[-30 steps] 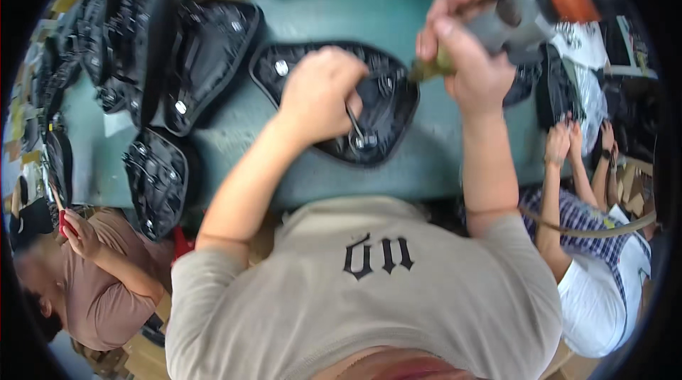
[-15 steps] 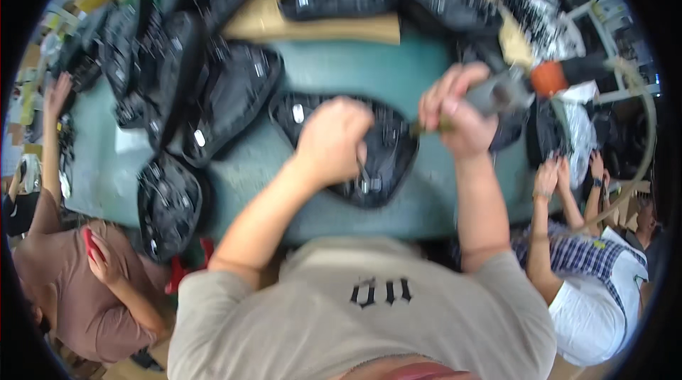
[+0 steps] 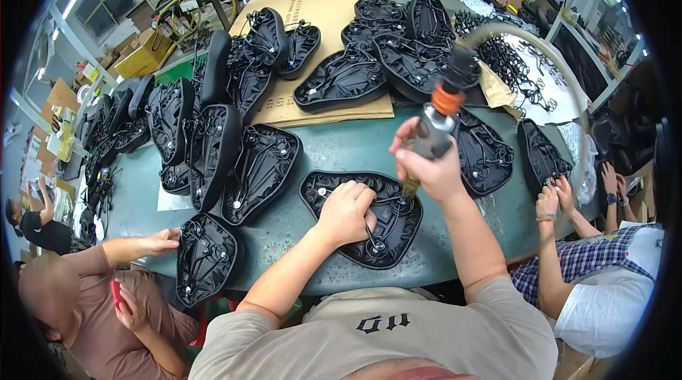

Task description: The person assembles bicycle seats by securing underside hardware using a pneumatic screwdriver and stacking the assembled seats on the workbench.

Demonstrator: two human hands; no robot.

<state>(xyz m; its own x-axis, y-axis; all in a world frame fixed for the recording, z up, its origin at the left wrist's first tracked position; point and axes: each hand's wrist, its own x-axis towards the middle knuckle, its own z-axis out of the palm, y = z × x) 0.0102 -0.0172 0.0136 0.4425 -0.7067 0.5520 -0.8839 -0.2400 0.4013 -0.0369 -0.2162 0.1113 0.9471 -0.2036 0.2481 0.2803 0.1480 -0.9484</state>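
Observation:
A black bicycle saddle (image 3: pixel 348 248) lies underside up on the table before me. My left hand (image 3: pixel 348 211) is closed over its middle, fingers curled round the saddle rail (image 3: pixel 374 241). In my right hand (image 3: pixel 432 167) is a grey air screwdriver (image 3: pixel 433 131) with an orange collar, held nearly upright, fingers wrapped round its body. Its lower end (image 3: pixel 410 192) meets the right part of the saddle, by a round rail end. Whether the bit sits on a screw is too small to tell.
Overturned saddles (image 3: pixel 261 174) crowd the left and far side, some on cardboard (image 3: pixel 341 116). A pile of black rails (image 3: pixel 522 71) lies far right. An air hose (image 3: pixel 568 67) arcs over the right. A co-worker's hand (image 3: pixel 163 240) reaches a saddle (image 3: pixel 206 259) at near left; others work around.
The air screwdriver has swung from lying over to the right to nearly upright, its tip now at the saddle. My left hand stays on the saddle. The left co-worker's arm has come nearer.

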